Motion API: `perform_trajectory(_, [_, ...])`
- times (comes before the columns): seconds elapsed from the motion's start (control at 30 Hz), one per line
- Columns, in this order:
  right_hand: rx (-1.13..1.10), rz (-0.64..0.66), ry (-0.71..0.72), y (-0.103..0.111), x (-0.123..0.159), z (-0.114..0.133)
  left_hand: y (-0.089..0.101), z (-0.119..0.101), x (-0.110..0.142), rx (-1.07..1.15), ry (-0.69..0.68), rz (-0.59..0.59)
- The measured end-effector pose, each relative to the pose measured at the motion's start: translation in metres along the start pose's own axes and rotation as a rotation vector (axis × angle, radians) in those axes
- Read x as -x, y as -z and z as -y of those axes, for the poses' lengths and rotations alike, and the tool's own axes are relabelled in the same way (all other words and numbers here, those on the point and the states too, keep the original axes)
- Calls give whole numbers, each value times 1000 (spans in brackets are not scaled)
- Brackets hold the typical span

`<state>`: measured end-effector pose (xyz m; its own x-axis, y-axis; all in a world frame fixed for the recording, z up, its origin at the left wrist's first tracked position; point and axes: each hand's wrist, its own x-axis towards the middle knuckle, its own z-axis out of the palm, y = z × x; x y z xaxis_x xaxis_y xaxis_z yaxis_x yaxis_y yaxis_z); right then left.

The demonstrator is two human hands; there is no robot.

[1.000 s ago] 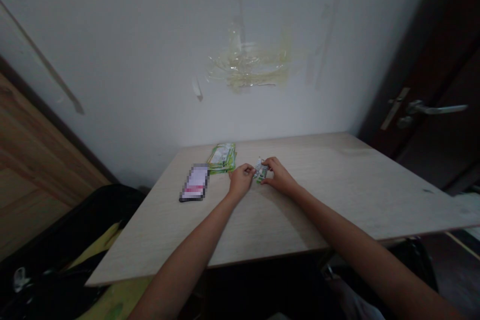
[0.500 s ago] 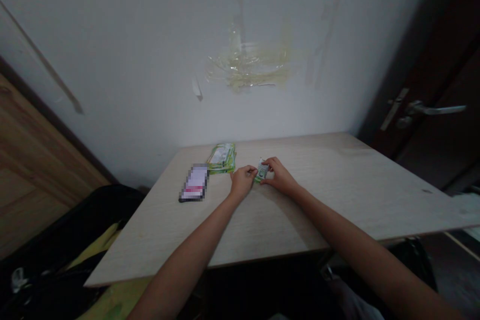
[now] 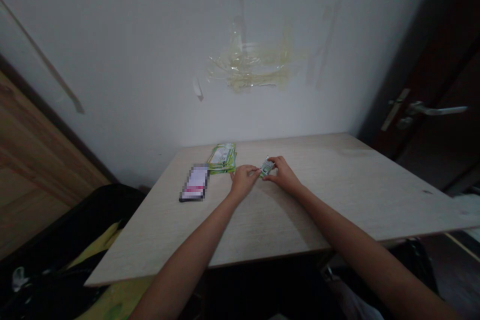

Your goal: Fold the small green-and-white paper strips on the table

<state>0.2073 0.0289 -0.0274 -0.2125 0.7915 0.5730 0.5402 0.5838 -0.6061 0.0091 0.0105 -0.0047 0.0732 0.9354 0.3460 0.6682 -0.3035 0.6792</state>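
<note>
the left hand (image 3: 243, 180) and right hand (image 3: 286, 175) are bare. both arms (image 3: 201, 237) are bare too, and get fatter higher up.

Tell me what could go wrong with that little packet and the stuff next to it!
The packet might slip: the left grip and right grip seem to have it mostly by the fingertips.

The stack might get knocked askew, as its edges are uneven and the left grip is close beside it.

The phone could get nudged if the stack slides, since it lies right by the stack.
</note>
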Motion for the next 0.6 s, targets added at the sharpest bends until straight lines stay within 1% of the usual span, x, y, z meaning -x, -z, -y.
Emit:
perform_trajectory(0.2, [78, 101, -42, 1, -1, -4, 1, -1, 4, -112, 11, 89])
perform_trajectory(0.4, [208, 202, -16, 4, -2, -1, 2, -2, 4, -115, 9, 85])
perform_trajectory(0.5, [251, 212, -10, 6, -2, 0, 3, -2, 4, -109, 6, 84])
perform_trajectory(0.6, [284, 176, -26, 7, -1, 2, 3, -1, 5, -96, 1, 86])
